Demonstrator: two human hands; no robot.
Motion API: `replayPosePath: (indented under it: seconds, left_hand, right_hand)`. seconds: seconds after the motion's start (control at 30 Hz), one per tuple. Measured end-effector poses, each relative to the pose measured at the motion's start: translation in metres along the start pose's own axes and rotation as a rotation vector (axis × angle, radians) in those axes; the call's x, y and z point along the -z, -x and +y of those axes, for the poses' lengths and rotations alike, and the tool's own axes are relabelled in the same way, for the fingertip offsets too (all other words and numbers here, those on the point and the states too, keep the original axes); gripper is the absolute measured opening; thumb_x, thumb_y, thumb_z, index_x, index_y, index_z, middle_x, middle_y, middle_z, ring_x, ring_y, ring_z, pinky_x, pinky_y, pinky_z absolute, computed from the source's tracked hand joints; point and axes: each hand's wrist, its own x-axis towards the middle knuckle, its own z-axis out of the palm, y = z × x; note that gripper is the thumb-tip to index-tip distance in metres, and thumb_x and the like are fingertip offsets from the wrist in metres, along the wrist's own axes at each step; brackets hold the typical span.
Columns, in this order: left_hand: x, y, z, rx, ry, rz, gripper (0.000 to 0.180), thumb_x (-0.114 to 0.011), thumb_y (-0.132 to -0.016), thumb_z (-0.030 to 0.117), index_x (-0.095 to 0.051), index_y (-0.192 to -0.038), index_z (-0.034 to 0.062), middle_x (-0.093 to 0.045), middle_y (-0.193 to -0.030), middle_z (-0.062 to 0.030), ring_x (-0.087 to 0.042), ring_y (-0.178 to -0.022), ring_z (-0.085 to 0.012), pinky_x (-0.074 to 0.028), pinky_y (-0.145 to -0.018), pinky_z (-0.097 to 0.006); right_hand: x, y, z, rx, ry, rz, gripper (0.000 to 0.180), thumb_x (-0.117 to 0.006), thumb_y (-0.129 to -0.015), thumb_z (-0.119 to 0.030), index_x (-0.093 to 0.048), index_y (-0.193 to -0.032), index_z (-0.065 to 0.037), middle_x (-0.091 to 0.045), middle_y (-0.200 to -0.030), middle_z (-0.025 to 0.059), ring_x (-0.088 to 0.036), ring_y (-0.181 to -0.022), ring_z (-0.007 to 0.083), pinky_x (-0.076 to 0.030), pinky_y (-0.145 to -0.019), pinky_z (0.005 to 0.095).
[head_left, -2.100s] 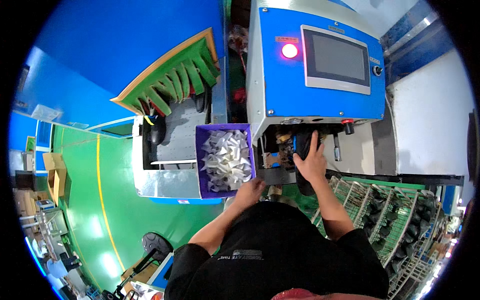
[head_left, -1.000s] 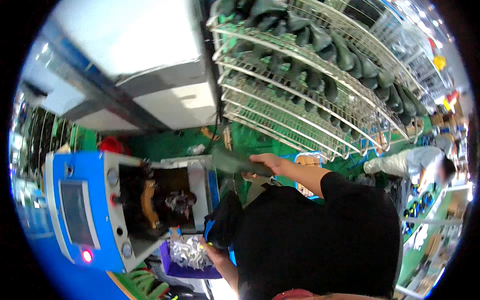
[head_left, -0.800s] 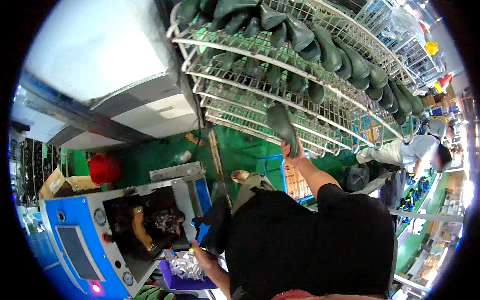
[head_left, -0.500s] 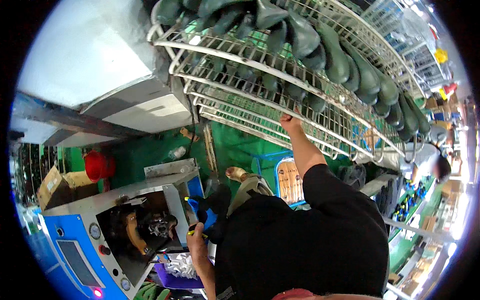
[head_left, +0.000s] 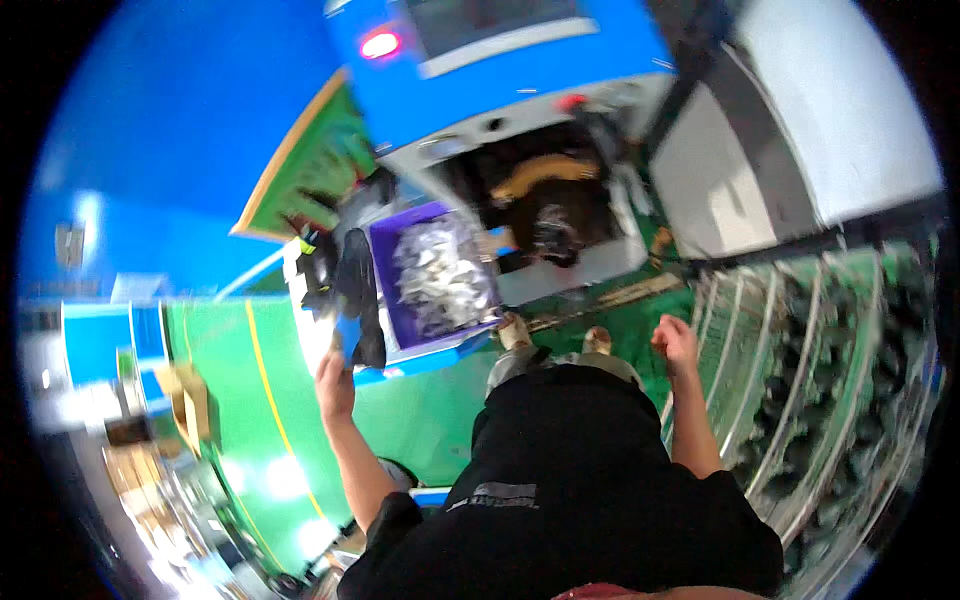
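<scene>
My left hand (head_left: 335, 385) is out to the left, its fingers closed at the lower end of a soft black-and-blue piece (head_left: 347, 328) that looks like a shoe upper. Motion blur hides the exact grip. Beside it hangs a long black piece (head_left: 368, 295), next to a purple bin (head_left: 388, 275) filled with crumpled whitish-grey material (head_left: 440, 275). On the right, my right hand (head_left: 676, 342) is raised with its fingers curled in and nothing visible in them. It is nearest to the wire rack (head_left: 735, 350).
Ahead stands a blue machine (head_left: 530, 75) with a dark open bay, a tan curved part (head_left: 545, 175) inside and a lit red lamp (head_left: 380, 45). Dark pieces fill the rack at right. A green-faced board (head_left: 310, 165) leans at left; a cardboard box (head_left: 190, 405) stands farther left.
My view and body have turned left, so the machine is now ahead and the rack at right. My right hand has come away from the rack. My left hand has swung out past the purple bin.
</scene>
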Motion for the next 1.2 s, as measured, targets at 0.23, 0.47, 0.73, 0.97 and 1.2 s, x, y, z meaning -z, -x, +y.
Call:
replayPosePath:
  seconds: [0.23, 0.47, 0.73, 0.97, 1.2]
  left_hand:
    - [0.130, -0.034, -0.177, 0.075, -1.346, 0.558, 0.022, -0.073, -0.086, 0.019, -0.068, -0.094, -0.0006, -0.062, -0.118, -0.0226, -0.056, -0.113, -0.0420, -0.046, -0.100, -0.049]
    - [0.088, -0.175, -0.097, -0.421, -1.247, 0.132, 0.049, -0.071, -0.083, 0.008, -0.057, -0.129, 0.0003, -0.053, -0.143, -0.0222, -0.049, -0.134, -0.0418, -0.041, -0.112, -0.047]
    - [0.180, -0.454, -0.106, -0.053, -1.042, 0.482, 0.087, -0.098, -0.054, 0.025, -0.056, -0.125, -0.0055, -0.066, -0.115, -0.0225, -0.064, -0.108, -0.0393, -0.050, -0.095, -0.047]
    - [0.139, -0.437, -0.177, -0.453, -1.173, 0.565, 0.043, -0.085, -0.080, 0.029, -0.070, -0.096, -0.0075, -0.073, -0.088, -0.0216, -0.067, -0.069, -0.0392, -0.054, -0.065, -0.049]
    - [-0.139, -0.260, -0.122, -0.653, -0.840, -0.294, 0.037, -0.082, -0.081, 0.027, -0.070, -0.092, -0.0066, -0.071, -0.084, -0.0202, -0.065, -0.067, -0.0363, -0.052, -0.063, -0.046]
  right_hand:
    - [-0.269, 0.053, -0.235, 1.648, 0.435, -0.132, 0.029, -0.062, -0.099, -0.004, -0.065, -0.126, 0.004, -0.069, -0.125, 0.0178, -0.067, -0.115, 0.0288, -0.055, -0.095, 0.0378]
    - [-0.414, 0.002, -0.252, 2.156, 0.752, 0.467, 0.052, -0.025, -0.110, -0.036, -0.058, -0.136, -0.004, -0.061, -0.139, 0.0161, -0.055, -0.132, 0.0327, -0.031, -0.114, 0.0474]
    - [-0.411, 0.002, -0.260, 2.231, 0.792, 0.442, 0.058, -0.022, -0.110, -0.044, -0.052, -0.140, -0.004, -0.057, -0.139, 0.0213, -0.053, -0.127, 0.0354, -0.033, -0.111, 0.0522]
    - [-0.418, 0.010, -0.261, 2.133, 0.857, 0.384, 0.057, -0.032, -0.104, -0.056, -0.063, -0.132, -0.016, -0.065, -0.123, 0.0113, -0.062, -0.109, 0.0320, -0.041, -0.085, 0.0515]
    - [-0.405, 0.013, -0.248, 2.081, 0.642, 0.295, 0.048, -0.048, -0.102, -0.043, -0.061, -0.135, -0.010, -0.056, -0.145, 0.0134, -0.052, -0.133, 0.0308, -0.038, -0.103, 0.0498]
